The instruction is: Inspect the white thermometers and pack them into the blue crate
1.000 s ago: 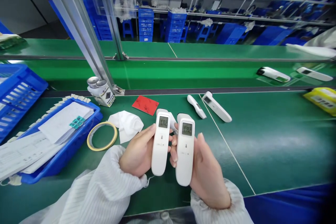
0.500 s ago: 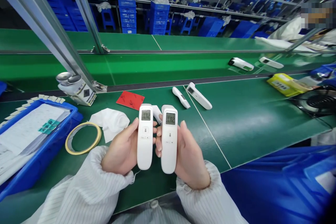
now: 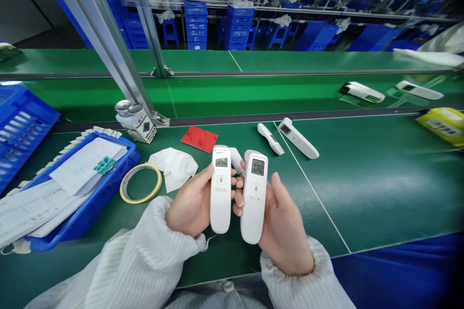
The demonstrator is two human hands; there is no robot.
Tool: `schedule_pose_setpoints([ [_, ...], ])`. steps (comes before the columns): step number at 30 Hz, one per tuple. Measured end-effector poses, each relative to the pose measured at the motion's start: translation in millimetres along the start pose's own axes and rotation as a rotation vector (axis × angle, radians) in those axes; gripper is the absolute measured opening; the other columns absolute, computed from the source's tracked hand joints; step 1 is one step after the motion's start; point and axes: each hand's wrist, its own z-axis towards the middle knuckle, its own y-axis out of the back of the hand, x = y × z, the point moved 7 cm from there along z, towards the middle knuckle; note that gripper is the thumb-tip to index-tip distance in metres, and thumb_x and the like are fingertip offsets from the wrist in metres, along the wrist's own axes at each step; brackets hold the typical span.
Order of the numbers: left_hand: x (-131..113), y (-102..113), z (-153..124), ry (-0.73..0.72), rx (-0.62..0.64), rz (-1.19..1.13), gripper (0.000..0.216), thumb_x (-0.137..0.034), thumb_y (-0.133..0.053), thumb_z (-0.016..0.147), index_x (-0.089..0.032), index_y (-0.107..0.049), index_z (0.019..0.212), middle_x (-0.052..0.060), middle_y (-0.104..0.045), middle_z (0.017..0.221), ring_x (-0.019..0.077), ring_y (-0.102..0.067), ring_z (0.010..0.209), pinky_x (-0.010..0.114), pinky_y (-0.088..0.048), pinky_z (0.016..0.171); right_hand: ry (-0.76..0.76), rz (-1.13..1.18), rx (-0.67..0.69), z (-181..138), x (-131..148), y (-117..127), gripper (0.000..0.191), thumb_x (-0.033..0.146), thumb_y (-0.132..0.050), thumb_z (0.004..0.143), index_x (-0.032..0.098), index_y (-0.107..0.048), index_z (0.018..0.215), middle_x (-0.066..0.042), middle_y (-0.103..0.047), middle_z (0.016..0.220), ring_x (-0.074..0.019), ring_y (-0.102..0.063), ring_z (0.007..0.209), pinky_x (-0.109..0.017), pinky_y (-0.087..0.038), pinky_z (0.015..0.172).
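Left hand: the left hand [image 3: 186, 210] wraps an elongated white plastic handheld device with a small grey display [image 3: 220, 212], its thumb along one edge and fingertips at the other.
Right hand: the right hand [image 3: 286, 227] cradles a matching white plastic device [image 3: 253, 217], its fingers curled round from behind; the thumb stands off the side.
Position of the pair: side by side, slightly apart, above the near part of the green bench [image 3: 362, 193].
Reason for the hold: probably to read both faces together, since the displays, each bearing dark characters, are turned towards the wearer and left uncovered.
Bench devices: a slim white device lying on its side [image 3: 270, 139] and a white device lying face up [image 3: 298, 139] rest near the bench's far edge, perhaps set there to leave the near area free.
Blue plastic bin: the shallow blue plastic bin [image 3: 83, 222] contains white printed papers [image 3: 70, 174] with a teal clip or label [image 3: 104, 165] on top; pale tabs line its far rim.
Blue perforated crate: the blue perforated plastic crate [image 3: 31, 116] is cut off by the frame; its contents cannot be identified.
Yellow container: the bright yellow plastic container [image 3: 444, 125] bears a pale label; its contents are unclear.
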Motion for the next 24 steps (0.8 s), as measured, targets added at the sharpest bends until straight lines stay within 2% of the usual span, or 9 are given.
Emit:
schedule_pose_setpoints([
  [2,0.3,5.8,0.2,-0.025,-0.06,0.021,0.039,-0.042,-0.04,0.096,-0.009,-0.061,0.098,0.011,-0.06,0.089,0.0197,-0.06,0.07,0.035,-0.052,0.065,-0.009,0.04,0.016,1.4,-1.3,1.1,0.042,0.053,-0.043,0.092,0.023,-0.07,0.102,-0.004,-0.065,0.082,-0.0147,-0.056,0.064,-0.028,-0.048,0.06],
  [5,-0.7,19.5,-1.9,-0.086,-0.213,0.09,0.041,-0.048,-0.048,0.093,-0.011,-0.062,0.102,0.009,-0.061,0.084,0.0171,-0.058,0.064,0.033,-0.052,0.061,-0.02,0.057,0.019,1.8,-3.6,4.4,0.042,0.05,-0.046,0.092,0.019,-0.074,0.09,-0.006,-0.068,0.087,-0.0146,-0.059,0.069,-0.028,-0.05,0.067],
  [8,-3.1,25.4,-4.5,-0.131,-0.29,0.158,0.042,-0.051,-0.054,0.089,-0.011,-0.064,0.094,0.007,-0.061,0.075,0.0141,-0.056,0.057,0.031,-0.053,0.057,-0.038,0.018,-0.004,-0.9,-6.6,7.6,0.042,0.05,-0.051,0.091,0.016,-0.074,0.091,-0.008,-0.068,0.092,-0.0163,-0.06,0.076,-0.03,-0.052,0.073],
  [11,-6.4,22.6,-4.2,-0.166,-0.276,0.178,0.038,-0.047,-0.056,0.089,-0.011,-0.063,0.082,0.006,-0.061,0.074,0.0133,-0.057,0.059,0.027,-0.052,0.055,-0.013,-0.018,0.02,-4.2,-7.5,6.0,0.033,0.045,-0.055,0.091,0.019,-0.071,0.104,-0.008,-0.067,0.098,-0.0181,-0.06,0.083,-0.031,-0.052,0.074],
  [14,-6.9,16.1,-1.4,-0.183,-0.199,0.169,0.031,-0.042,-0.051,0.093,-0.014,-0.062,0.086,0.005,-0.06,0.076,0.0137,-0.059,0.063,0.024,-0.051,0.055,0.058,-0.055,0.076,-6.4,-5.7,1.0,0.028,0.039,-0.055,0.092,0.022,-0.067,0.111,-0.006,-0.065,0.095,-0.0166,-0.058,0.08,-0.029,-0.052,0.068],
  [17,-2.4,12.1,1.2,-0.154,-0.142,0.186,0.035,-0.044,-0.043,0.096,-0.015,-0.06,0.088,0.005,-0.059,0.072,0.0153,-0.055,0.058,0.028,-0.051,0.05,0.105,-0.091,0.082,-8.2,-5.0,-0.9,0.029,0.036,-0.058,0.091,0.022,-0.064,0.116,-0.004,-0.063,0.085,-0.0142,-0.056,0.072,-0.026,-0.05,0.063],
  [24,-1.0,14.7,-0.1,-0.151,-0.194,0.181,0.031,-0.038,-0.043,0.096,-0.013,-0.059,0.088,0.005,-0.06,0.076,0.0127,-0.054,0.055,0.024,-0.046,0.046,0.105,-0.12,0.067,-10.9,-5.4,-3.3,0.029,0.036,-0.057,0.092,0.022,-0.059,0.118,-0.001,-0.059,0.077,-0.011,-0.051,0.062,-0.024,-0.047,0.06],
])
